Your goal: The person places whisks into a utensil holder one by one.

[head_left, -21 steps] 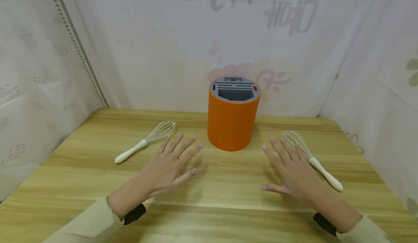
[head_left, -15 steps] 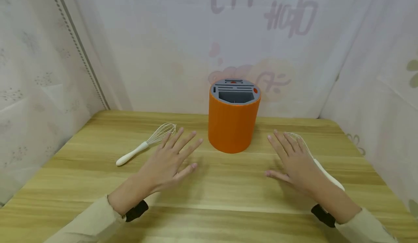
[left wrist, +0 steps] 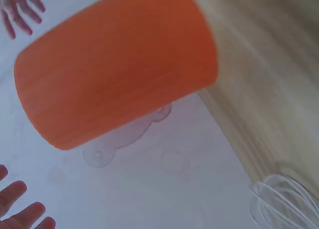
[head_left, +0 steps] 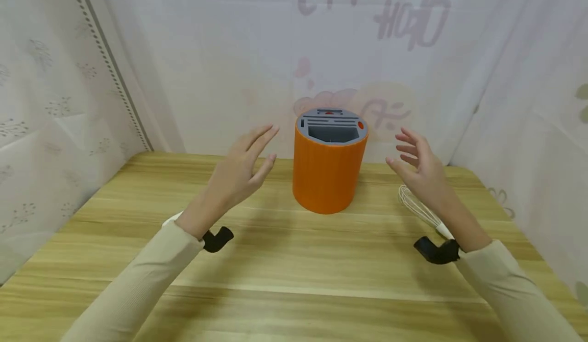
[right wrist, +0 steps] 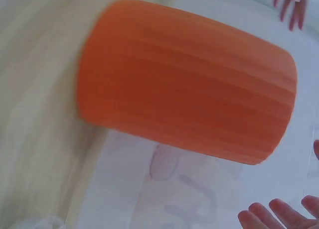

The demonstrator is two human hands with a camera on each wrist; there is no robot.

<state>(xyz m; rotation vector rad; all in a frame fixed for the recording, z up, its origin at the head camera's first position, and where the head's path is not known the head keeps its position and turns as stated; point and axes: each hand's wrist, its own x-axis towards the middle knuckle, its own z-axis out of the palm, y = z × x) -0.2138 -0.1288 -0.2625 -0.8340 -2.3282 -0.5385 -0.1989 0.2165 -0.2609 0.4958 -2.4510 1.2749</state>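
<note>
An orange cylindrical utensil holder (head_left: 327, 176) with a grey slotted top stands upright toward the back of the table. To its left, my left hand (head_left: 234, 171) is raised with fingers reaching forward, apart from the holder. My right hand (head_left: 424, 173) is lifted on the other side, palm turned inward, fingers loosely bent and holding nothing. Below the right hand lies a white whisk (head_left: 420, 209), its handle mostly behind the wrist. A second whisk is largely hidden behind the left forearm; its wires (left wrist: 286, 201) show in the left wrist view. Both wrist views show the holder's smooth orange side (right wrist: 189, 82).
The wood-grain table (head_left: 294, 275) ends at a pale printed cloth (head_left: 220, 66) behind the holder. More patterned cloth (head_left: 50, 107) hangs along the left, and another (head_left: 542, 102) along the right. A black wrist strap mount (head_left: 218, 240) sits under each wrist.
Both hands have risen off the low position over the table and moved forward to the holder's upper sides, turning their palms inward. The holder and the whisks have stayed put.
</note>
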